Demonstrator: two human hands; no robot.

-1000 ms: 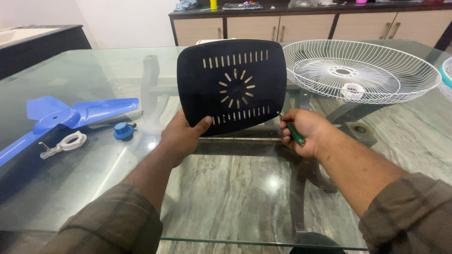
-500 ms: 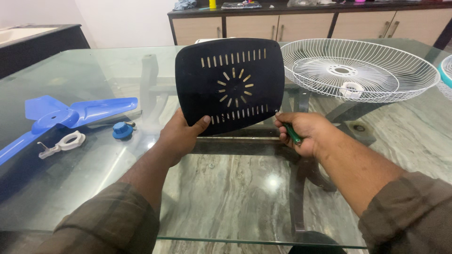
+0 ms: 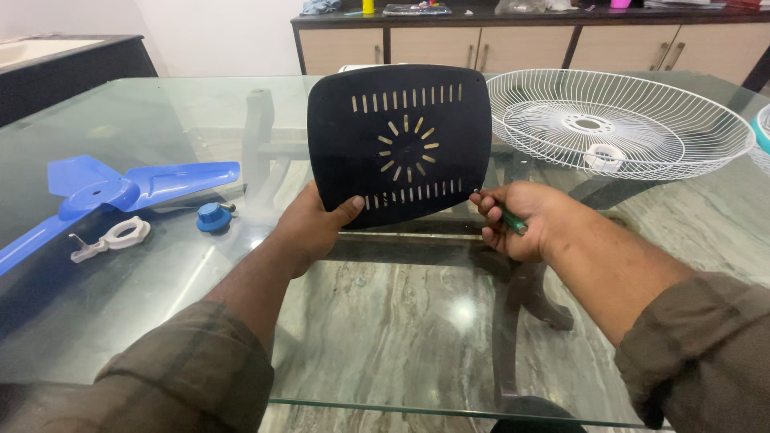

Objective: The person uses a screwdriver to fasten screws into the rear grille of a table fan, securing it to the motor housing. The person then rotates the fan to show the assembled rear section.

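Note:
My left hand [image 3: 309, 228] grips the lower left corner of a black slotted plastic cover panel [image 3: 401, 144] and holds it upright above the glass table [image 3: 160, 112]. The panel has rows of slots and a ring of slots in its middle. My right hand [image 3: 521, 218] is closed around a green-handled screwdriver [image 3: 512, 220], whose tip touches the panel's lower right corner.
A white wire fan guard [image 3: 618, 120] lies at the right. At the left lie a blue fan blade [image 3: 120, 192], a blue knob [image 3: 212, 216] and a white plastic ring nut [image 3: 120, 236]. A cabinet [image 3: 529, 44] with cupboards stands behind the table.
The panel and both hands have shifted slightly to the right in view. The screwdriver tip stays at the panel's lower right corner.

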